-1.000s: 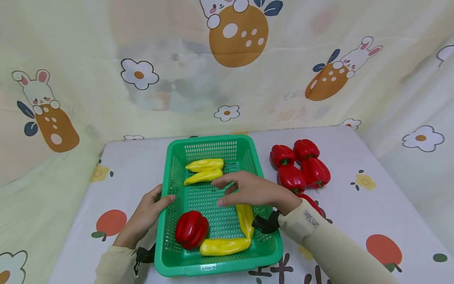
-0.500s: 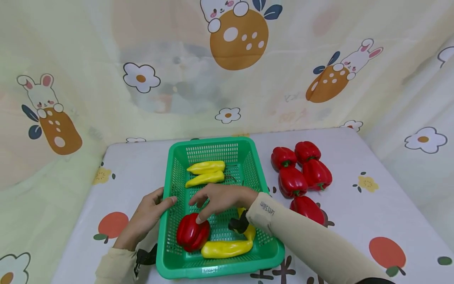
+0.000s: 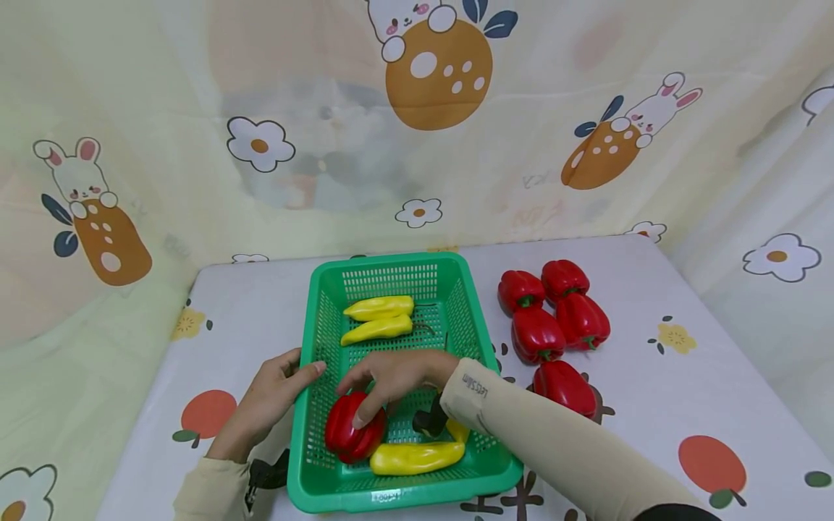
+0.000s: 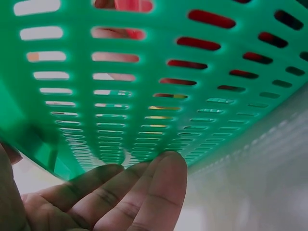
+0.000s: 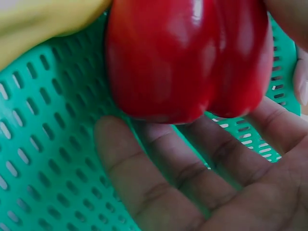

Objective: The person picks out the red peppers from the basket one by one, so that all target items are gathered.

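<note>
A green slotted basket (image 3: 456, 492) stands on the table. My left hand (image 3: 270, 391) grips its left side, thumb over the rim; in the left wrist view the fingers (image 4: 163, 187) lie along the outer wall. Inside the basket, at the near left, is a red bell pepper (image 3: 344, 433). My right hand (image 3: 394, 376) holds this pepper, thumb on top and fingers about its far side. In the right wrist view the fingers (image 5: 144, 178) reach the end of the pepper (image 5: 163, 62). The hand hides part of the basket floor.
Two yellow peppers (image 3: 379, 308) lie at the basket's far end. Near the front is another yellow pepper (image 3: 417, 459), beside one partly hidden by the right wrist. Several red bell peppers (image 3: 538, 334) sit right of the basket. A patterned curtain (image 3: 339, 181) hangs behind the table.
My right hand has moved left and toward me, from over the basket's middle onto the red bell pepper, and closed about it. The left hand keeps its place on the rim.
</note>
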Available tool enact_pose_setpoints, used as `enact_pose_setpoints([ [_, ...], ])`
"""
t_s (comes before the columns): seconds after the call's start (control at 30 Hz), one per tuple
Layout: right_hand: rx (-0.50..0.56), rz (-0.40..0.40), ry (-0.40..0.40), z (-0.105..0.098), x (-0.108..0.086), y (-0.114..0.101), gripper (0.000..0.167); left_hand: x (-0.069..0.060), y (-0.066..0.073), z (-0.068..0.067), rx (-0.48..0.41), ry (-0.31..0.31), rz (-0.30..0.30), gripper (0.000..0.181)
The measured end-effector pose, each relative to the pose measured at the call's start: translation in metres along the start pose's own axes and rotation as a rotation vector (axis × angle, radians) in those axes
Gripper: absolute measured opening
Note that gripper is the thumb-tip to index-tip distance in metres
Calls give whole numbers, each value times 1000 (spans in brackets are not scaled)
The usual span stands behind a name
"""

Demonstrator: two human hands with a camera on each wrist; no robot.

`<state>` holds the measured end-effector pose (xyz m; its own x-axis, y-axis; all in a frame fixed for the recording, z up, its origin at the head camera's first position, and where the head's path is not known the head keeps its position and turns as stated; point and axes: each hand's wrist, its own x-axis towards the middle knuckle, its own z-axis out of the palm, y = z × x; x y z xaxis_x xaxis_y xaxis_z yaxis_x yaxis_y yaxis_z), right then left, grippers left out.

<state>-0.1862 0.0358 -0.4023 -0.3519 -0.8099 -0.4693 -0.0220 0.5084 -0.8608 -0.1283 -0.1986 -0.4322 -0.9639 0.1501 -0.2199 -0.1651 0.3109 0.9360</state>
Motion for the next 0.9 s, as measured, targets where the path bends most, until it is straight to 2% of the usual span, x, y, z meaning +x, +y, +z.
enact_pose_setpoints([
  [0.37, 37, 2, -68, 3, 3, 5, 61, -1, 0, 1, -10, -1, 10, 47],
  [0.53, 109, 36, -100, 4, 4, 6, 57, -1, -1, 2, -14, 0, 5, 47],
  [0.9, 129, 43, -118, 6, 5, 7, 54, -2, -2, 2, -25, 6, 1, 47],
])
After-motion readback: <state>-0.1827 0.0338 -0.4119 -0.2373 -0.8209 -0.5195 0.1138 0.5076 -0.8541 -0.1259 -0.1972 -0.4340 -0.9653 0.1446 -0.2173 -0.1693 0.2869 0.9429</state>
